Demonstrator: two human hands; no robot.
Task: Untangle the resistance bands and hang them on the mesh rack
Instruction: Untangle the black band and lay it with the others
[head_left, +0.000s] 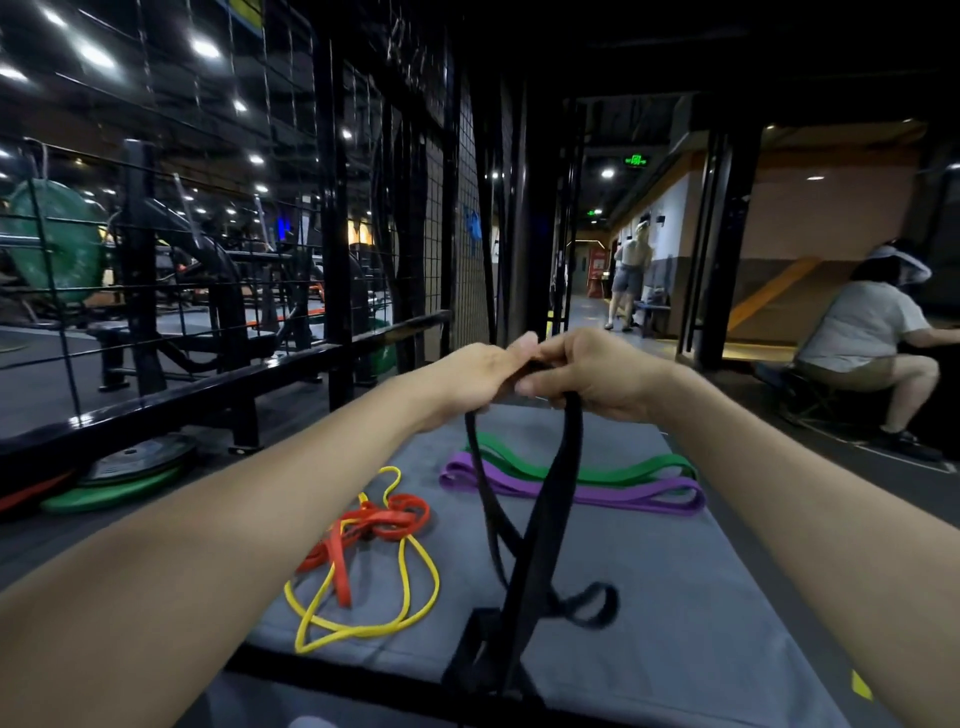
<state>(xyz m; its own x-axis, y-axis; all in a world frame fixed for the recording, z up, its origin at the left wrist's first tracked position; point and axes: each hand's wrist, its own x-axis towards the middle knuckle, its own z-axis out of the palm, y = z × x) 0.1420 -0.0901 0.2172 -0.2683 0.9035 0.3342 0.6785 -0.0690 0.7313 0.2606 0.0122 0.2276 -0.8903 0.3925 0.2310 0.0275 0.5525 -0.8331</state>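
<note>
My left hand and my right hand meet in front of me, both gripping the top of a black resistance band. It hangs down twisted, its lower loops resting on a grey mat. On the mat lie a yellow band tangled with an orange band, and, farther off, a purple band and a green band laid flat side by side. The black mesh rack stands upright beyond the mat, ahead and to the left.
A black metal rail and gym machines fill the left side. Weight plates lie on the floor left of the mat. A person sits on a stool at the right; another stands in the corridor ahead.
</note>
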